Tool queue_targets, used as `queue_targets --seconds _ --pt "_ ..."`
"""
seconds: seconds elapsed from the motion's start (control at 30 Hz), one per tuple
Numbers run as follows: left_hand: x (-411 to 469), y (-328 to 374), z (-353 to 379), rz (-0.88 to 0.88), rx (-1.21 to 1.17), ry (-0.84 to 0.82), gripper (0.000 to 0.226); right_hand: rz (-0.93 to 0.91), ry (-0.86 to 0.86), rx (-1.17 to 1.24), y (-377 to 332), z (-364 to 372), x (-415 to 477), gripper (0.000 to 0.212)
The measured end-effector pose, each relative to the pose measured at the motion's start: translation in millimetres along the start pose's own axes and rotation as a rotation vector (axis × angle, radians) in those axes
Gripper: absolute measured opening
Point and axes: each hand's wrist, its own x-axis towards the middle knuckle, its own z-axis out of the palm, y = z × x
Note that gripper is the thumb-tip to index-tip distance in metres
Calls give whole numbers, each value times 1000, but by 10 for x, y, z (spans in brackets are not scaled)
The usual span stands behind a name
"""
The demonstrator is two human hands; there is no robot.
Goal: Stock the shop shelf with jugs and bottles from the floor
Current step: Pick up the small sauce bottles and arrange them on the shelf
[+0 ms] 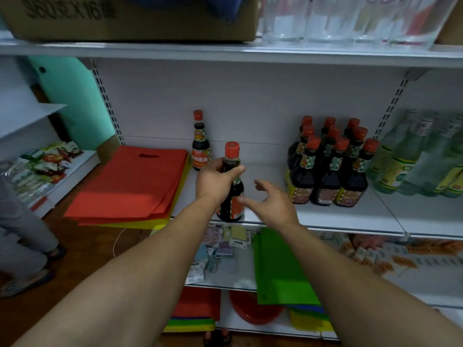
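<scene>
Head view. Found a dark bottle [234, 196] standing at the front edge of the middle shelf [338, 216], long axis vertical, red cap pointing up. Noted an orange-red label on its lower body; print blurred, not legible. Recorded the left grip [215, 180] curled round the neck and shoulder of the dark bottle, thumb across the front. Recorded the right grip [273, 204] just right of the dark bottle, fingers spread, holding nothing; cannot tell whether a fingertip touches the label. Logged a second bottle [200, 146] behind and left of the dark bottle, upright, orange label with pale Chinese characters, not read with certainty. Logged a cluster of similar bottles [328, 169] right of the dark bottle, well apart. Read "360" and "X16" on a cardboard box [125, 18] above and left of the dark bottle.
</scene>
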Motion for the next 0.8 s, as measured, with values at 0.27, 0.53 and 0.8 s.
queue_targets --seconds 0.27,0.53,0.8 --pt "242 -43 -71 -20 -38 -28 9 -15 -59 42 -230 312 251 68" --pt "568 -36 -90 -19 -74 -105 19 -31 -27 92 -206 353 666 49" --pt "841 -405 -458 -94 -133 70 46 90 -50 168 -195 377 980 49"
